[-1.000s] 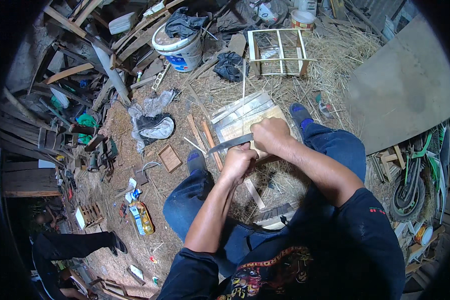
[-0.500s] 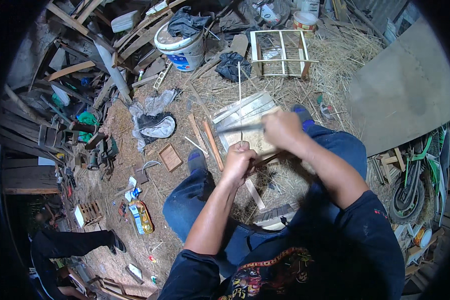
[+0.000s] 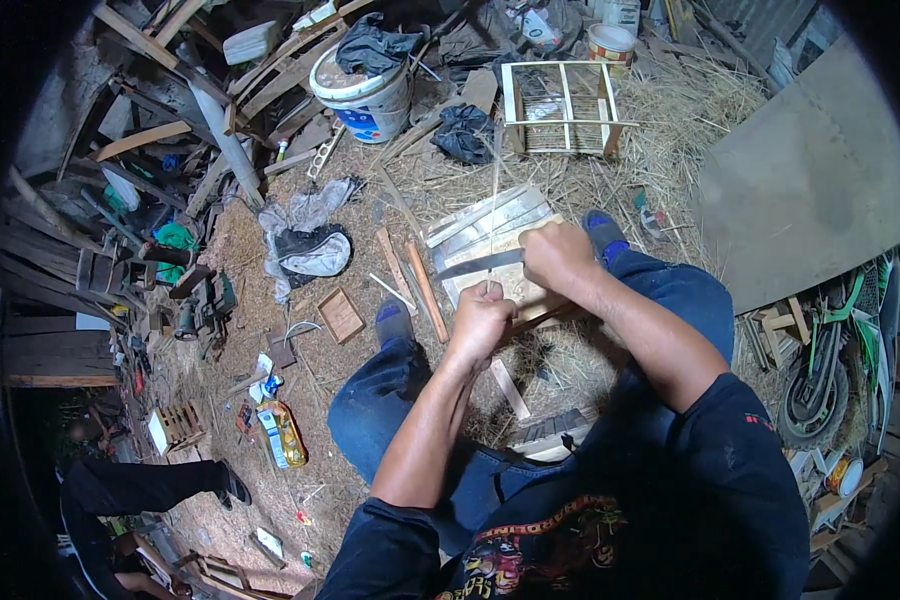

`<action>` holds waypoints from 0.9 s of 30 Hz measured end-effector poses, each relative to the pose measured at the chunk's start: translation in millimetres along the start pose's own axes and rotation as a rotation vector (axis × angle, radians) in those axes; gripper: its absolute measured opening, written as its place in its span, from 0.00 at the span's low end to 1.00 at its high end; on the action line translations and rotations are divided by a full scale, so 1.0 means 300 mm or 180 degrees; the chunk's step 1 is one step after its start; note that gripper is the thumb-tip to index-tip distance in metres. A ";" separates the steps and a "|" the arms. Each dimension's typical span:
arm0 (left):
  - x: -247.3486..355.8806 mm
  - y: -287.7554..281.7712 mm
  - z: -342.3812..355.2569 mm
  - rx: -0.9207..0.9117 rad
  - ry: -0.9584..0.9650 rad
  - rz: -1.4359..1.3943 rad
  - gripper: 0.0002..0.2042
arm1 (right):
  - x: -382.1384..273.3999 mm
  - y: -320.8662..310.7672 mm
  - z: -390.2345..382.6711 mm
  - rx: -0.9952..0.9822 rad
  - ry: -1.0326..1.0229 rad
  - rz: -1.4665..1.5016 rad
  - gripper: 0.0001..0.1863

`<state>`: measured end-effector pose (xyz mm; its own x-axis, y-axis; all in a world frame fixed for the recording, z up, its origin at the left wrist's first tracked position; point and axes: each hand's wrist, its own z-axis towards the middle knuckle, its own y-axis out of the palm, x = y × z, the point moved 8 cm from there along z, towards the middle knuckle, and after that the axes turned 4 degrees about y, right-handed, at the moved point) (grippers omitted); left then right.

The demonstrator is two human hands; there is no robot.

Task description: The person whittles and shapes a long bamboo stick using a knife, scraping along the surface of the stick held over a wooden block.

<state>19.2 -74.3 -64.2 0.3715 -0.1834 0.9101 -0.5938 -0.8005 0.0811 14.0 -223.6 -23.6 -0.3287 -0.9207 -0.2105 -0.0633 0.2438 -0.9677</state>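
My left hand is closed around the lower end of a long, thin pale stick that points away from me. In my right hand is a knife, its handle hidden by my fingers. The dark, broad knife blade reaches left across the stick, just beyond my left fist. Whether the edge bites into the stick, I cannot tell. Under both hands, between my legs, lies a low pale wooden work surface of boards.
A small slatted wooden rack stands beyond, beside a white bucket. Wooden sticks and a shallow wooden box lie left of the boards. An oil bottle lies farther left. Another person's leg shows lower left.
The knife has tilted, its tip now lower than its handle end, and my right hand has shifted slightly left. The stick's far end has swung to the right.
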 end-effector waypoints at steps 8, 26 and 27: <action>-0.021 -0.030 -0.056 0.0112 -0.0385 -0.0721 0.21 | 0.247 -0.160 0.069 0.0618 0.0848 0.0397 0.10; -0.041 0.026 -0.093 -0.0281 -0.0555 -0.0130 0.19 | 0.248 -0.085 0.109 0.0303 0.1004 0.0252 0.08; -0.058 0.034 -0.104 -0.0337 -0.0604 -0.0300 0.19 | 0.331 -0.125 0.133 0.0374 0.1309 0.0257 0.09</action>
<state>-15.4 -61.5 -66.7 0.5504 -0.2228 0.8046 -0.6179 -0.7568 0.2132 21.3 -336.4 -13.7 -0.6778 -0.6962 -0.2365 0.0779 0.2519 -0.9646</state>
